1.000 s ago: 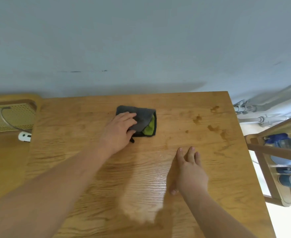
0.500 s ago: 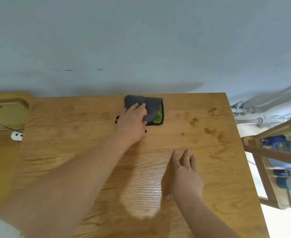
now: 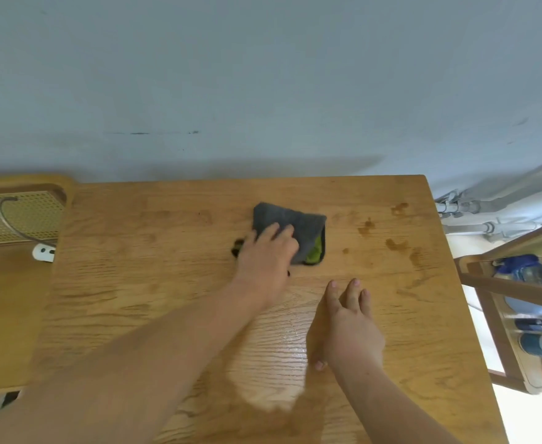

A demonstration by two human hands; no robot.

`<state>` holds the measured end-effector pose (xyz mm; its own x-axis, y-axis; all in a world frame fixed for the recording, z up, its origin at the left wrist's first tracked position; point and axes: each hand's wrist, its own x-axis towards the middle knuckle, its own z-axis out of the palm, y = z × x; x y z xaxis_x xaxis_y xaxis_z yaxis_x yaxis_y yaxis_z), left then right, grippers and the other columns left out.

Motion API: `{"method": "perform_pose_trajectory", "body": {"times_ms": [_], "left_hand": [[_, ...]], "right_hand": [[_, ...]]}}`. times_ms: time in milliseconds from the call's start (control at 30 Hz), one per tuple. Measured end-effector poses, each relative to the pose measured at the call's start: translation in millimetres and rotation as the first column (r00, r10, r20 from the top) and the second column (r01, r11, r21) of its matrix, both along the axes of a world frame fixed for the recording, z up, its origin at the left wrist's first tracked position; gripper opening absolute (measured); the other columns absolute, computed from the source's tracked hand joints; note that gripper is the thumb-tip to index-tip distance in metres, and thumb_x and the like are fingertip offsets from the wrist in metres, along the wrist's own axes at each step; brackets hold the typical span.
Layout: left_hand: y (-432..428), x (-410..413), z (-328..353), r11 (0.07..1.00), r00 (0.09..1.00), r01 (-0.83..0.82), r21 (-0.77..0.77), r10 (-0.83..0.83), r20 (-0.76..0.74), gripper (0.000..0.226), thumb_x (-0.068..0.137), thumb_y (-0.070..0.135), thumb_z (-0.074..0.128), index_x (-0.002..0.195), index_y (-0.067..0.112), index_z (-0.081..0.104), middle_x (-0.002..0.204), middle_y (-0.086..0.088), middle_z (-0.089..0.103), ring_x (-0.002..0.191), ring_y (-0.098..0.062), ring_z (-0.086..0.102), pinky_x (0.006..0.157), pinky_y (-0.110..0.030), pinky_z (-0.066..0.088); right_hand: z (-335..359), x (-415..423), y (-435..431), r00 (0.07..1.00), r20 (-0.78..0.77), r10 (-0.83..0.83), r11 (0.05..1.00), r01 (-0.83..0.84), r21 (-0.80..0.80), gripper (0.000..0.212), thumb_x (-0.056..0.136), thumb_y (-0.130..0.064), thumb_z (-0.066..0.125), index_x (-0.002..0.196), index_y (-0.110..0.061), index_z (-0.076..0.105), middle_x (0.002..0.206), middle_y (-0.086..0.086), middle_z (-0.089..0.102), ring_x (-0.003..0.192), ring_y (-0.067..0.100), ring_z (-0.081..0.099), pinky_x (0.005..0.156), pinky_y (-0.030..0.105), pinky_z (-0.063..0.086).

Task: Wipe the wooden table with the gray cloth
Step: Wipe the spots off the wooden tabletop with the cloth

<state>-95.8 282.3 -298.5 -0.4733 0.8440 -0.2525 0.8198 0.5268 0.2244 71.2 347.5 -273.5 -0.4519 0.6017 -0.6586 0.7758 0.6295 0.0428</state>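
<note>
The folded gray cloth [image 3: 298, 227], with a green inner layer showing at its right edge, lies on the wooden table [image 3: 141, 283] near the far middle. My left hand [image 3: 266, 257] presses flat on the cloth's near left part, fingers spread over it. My right hand [image 3: 348, 325] rests flat on the table nearer to me, to the right of the cloth, holding nothing. Several brown stains [image 3: 394, 245] mark the wood to the right of the cloth.
A grey wall runs along the table's far edge. A wooden chair with a woven seat [image 3: 16, 216] and a white plug [image 3: 43, 253] sit at the left. Pipes [image 3: 487, 216] and a wooden rack with bottles [image 3: 525, 302] stand to the right.
My left hand has slid the cloth to the right across the far part of the table, then a little back toward me. My right hand has stayed in place.
</note>
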Motion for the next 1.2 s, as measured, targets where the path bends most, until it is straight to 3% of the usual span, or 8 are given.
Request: {"method": "perform_pose_trajectory", "body": {"times_ms": [167, 267, 400, 633, 767, 900, 1033, 1200], "left_hand": [[-30.4, 6.2, -3.3, 0.874, 0.874, 0.486, -0.010, -0.486, 0.014, 0.041, 0.102, 0.015, 0.055, 0.141, 0.023, 0.051, 0.171, 0.005, 0.022, 0.157, -0.021, 0.019, 0.119, -0.048, 0.032], [-15.1, -35.5, 3.3, 0.978, 0.979, 0.205, -0.039, -0.204, 0.028, 0.057, 0.100, 0.011, 0.060, 0.152, 0.023, 0.040, 0.171, 0.008, 0.020, 0.157, -0.016, 0.017, 0.121, -0.044, 0.032], [-19.2, -7.3, 3.0, 0.971, 0.972, -0.235, 0.034, 0.235, 0.004, 0.039, 0.103, 0.022, 0.054, 0.142, 0.023, 0.048, 0.169, 0.005, 0.026, 0.154, -0.022, 0.022, 0.118, -0.052, 0.034], [-60.5, 23.7, -3.6, 0.862, 0.863, 0.499, -0.085, -0.503, -0.034, 0.028, 0.102, 0.020, 0.057, 0.130, 0.023, 0.056, 0.169, 0.004, 0.025, 0.149, -0.025, 0.030, 0.104, -0.046, 0.045], [-38.5, 18.0, -5.0, 0.996, 0.994, 0.088, -0.027, -0.089, -0.058, 0.027, 0.103, 0.022, 0.056, 0.130, 0.024, 0.056, 0.167, 0.006, 0.030, 0.146, -0.021, 0.031, 0.103, -0.043, 0.047], [-23.7, 103.7, -1.9, 0.952, 0.952, -0.305, 0.010, 0.305, 0.013, 0.024, 0.100, 0.026, 0.057, 0.123, 0.022, 0.057, 0.161, -0.004, 0.034, 0.136, -0.031, 0.032, 0.103, -0.048, 0.047], [-9.5, 172.5, 4.6, 0.929, 0.920, -0.369, 0.017, 0.363, 0.148, 0.022, 0.097, 0.029, 0.060, 0.118, 0.024, 0.055, 0.150, -0.009, 0.032, 0.131, -0.032, 0.028, 0.099, -0.042, 0.050], [33.0, 252.8, 18.3, 0.985, 0.944, -0.169, -0.042, 0.173, 0.280, 0.027, 0.099, 0.039, 0.052, 0.122, 0.025, 0.057, 0.152, -0.007, 0.027, 0.137, -0.030, 0.027, 0.107, -0.039, 0.043]], "right_hand": [[2.3, 2.4, 1.1, 1.000, 0.001, 0.022, 1.000, -0.022, -0.013, 0.135, 0.064, -0.040, 0.098, 0.165, -0.028, 0.009, 0.169, 0.007, -0.031, 0.159, 0.029, -0.019, 0.118, 0.041, 0.042], [3.6, 0.9, 2.6, 1.000, -0.017, -0.003, 1.000, 0.003, -0.015, 0.151, 0.066, -0.038, 0.097, 0.163, -0.032, -0.019, 0.169, 0.002, -0.033, 0.159, 0.027, -0.020, 0.113, 0.040, 0.046], [4.5, 1.3, 1.7, 1.000, -0.009, -0.011, 1.000, 0.010, -0.008, 0.153, 0.066, -0.036, 0.098, 0.161, -0.034, -0.022, 0.169, 0.002, -0.031, 0.159, 0.028, -0.019, 0.107, 0.042, 0.052], [0.5, 12.2, 4.8, 0.998, -0.067, 0.016, 1.000, -0.017, -0.014, 0.148, 0.062, -0.044, 0.098, 0.166, -0.031, -0.006, 0.171, 0.002, -0.027, 0.160, 0.025, -0.015, 0.104, 0.039, 0.052], [-3.5, 24.5, 5.5, 0.984, -0.180, 0.002, 1.000, -0.003, -0.007, 0.148, 0.064, -0.044, 0.096, 0.164, -0.032, -0.012, 0.172, -0.001, -0.024, 0.160, 0.023, -0.017, 0.105, 0.041, 0.051], [-10.5, 66.2, 7.9, 0.911, -0.405, 0.072, 0.995, -0.096, -0.040, 0.114, 0.086, -0.048, 0.078, 0.165, -0.031, -0.002, 0.171, -0.010, -0.022, 0.161, 0.014, -0.008, 0.108, 0.034, 0.051], [-4.1, 126.5, 35.3, 0.791, -0.612, -0.005, 0.993, -0.066, -0.094, 0.051, 0.105, -0.036, 0.048, 0.156, -0.028, 0.041, 0.170, -0.008, 0.024, 0.151, 0.014, 0.035, 0.098, 0.028, 0.053], [14.9, 175.8, 80.0, 0.769, -0.639, -0.028, 0.997, -0.024, -0.073, 0.045, 0.109, -0.023, 0.041, 0.152, -0.020, 0.049, 0.166, -0.007, 0.034, 0.151, 0.016, 0.035, 0.112, 0.034, 0.046]]}}
